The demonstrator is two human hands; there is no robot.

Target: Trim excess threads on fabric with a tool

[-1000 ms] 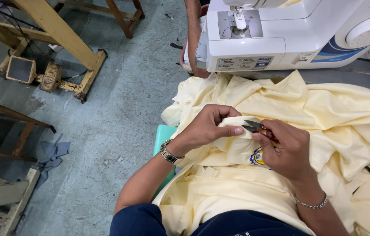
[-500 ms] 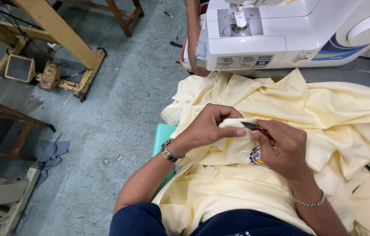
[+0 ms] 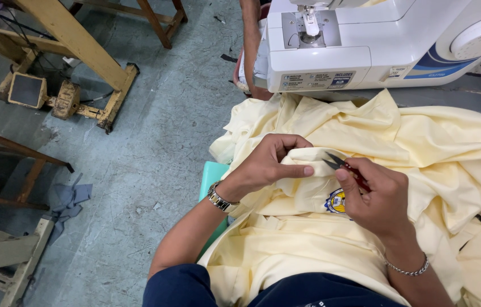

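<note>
Near: left hand [image 3: 266, 165] pinches a fold of the yellow garment [image 3: 411, 142] heaped on the lap; right hand [image 3: 379, 196] is closed on small snips [image 3: 334, 162], blades at the fold. Likely thread trimming; next calls for a careful, fabric-sparing snip. Far: sewing machine [image 3: 365, 45].

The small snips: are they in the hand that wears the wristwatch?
No, the snips sit in the right hand, which wears a thin chain bracelet; the wristwatch is on the left hand, which pinches the yellow fabric.
</note>
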